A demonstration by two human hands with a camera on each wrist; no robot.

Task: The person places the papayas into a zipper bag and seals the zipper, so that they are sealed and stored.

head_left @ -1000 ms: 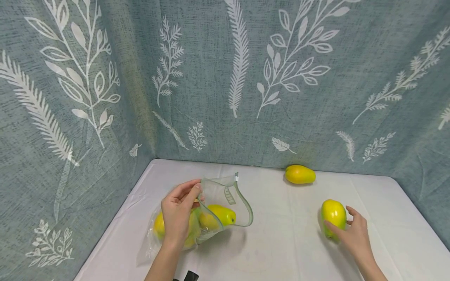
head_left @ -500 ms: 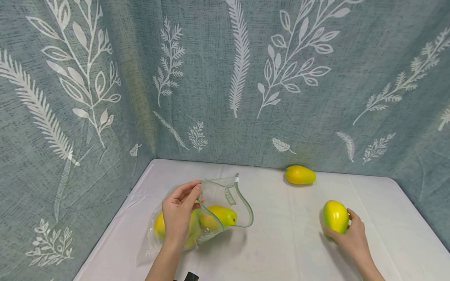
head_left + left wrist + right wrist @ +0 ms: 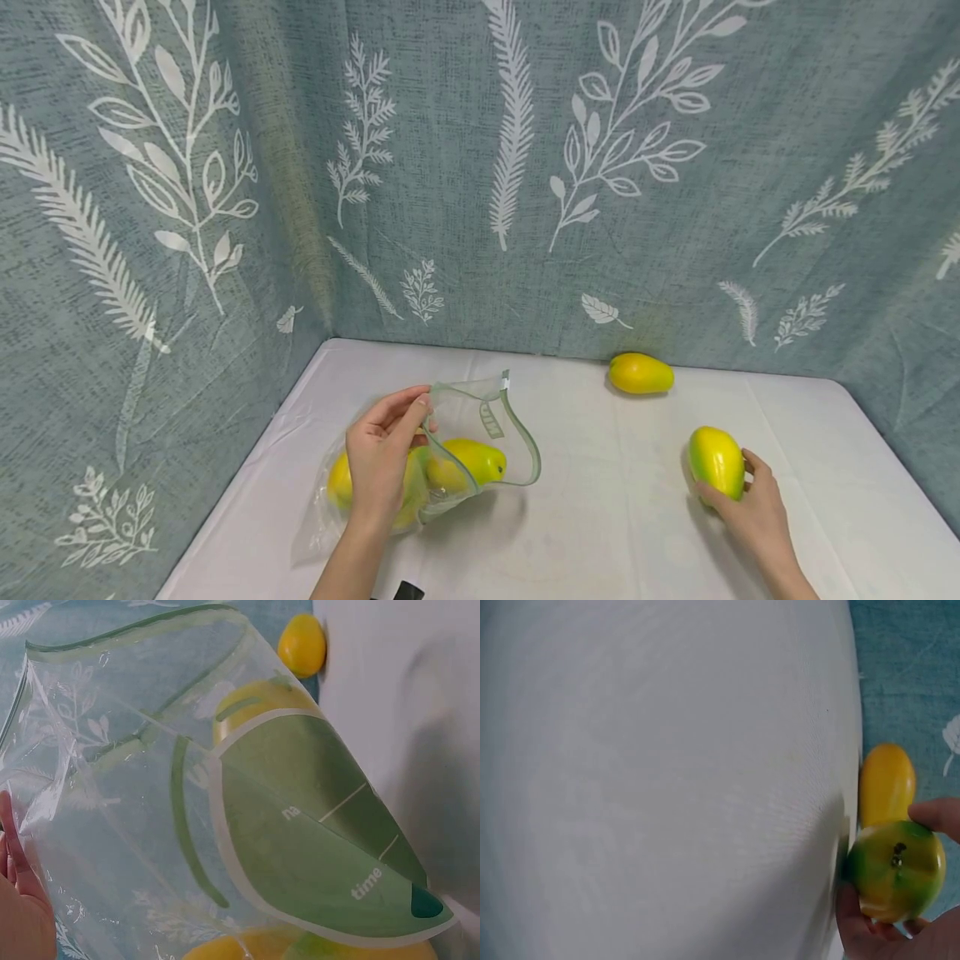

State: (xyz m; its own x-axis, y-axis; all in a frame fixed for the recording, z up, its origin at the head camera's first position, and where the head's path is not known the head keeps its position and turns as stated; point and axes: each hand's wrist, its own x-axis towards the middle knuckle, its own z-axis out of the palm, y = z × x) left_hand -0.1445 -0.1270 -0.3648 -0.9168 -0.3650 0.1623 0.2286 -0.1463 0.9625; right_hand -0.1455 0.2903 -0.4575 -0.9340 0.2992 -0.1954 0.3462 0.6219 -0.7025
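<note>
My left hand [image 3: 378, 458] pinches the rim of a clear zip bag [image 3: 311, 537] with green edging, its mouth spread toward the right. Inside lie yellow-green mangoes, one [image 3: 483, 462] close to the mouth; the hand hides part of the others. At the right, my right hand [image 3: 753, 508] grips another mango [image 3: 716, 458], thumb on one side and fingers on the other. The right wrist view shows the dark stem end of this mango [image 3: 900, 874] between thumb and fingers. Green printing on the bag [image 3: 322, 825] fills much of the left wrist view.
One more yellow mango [image 3: 641, 373] lies at the table's back edge. The white-covered table [image 3: 585, 500] stretches between the hands. A patterned blue-green curtain [image 3: 450, 167] hangs behind and at the sides. Some small black object [image 3: 407, 592] shows at the bottom edge.
My right hand has closed its fingers round the mango at the right, which has shifted and tipped slightly. The left hand and bag have stayed nearly still.
</note>
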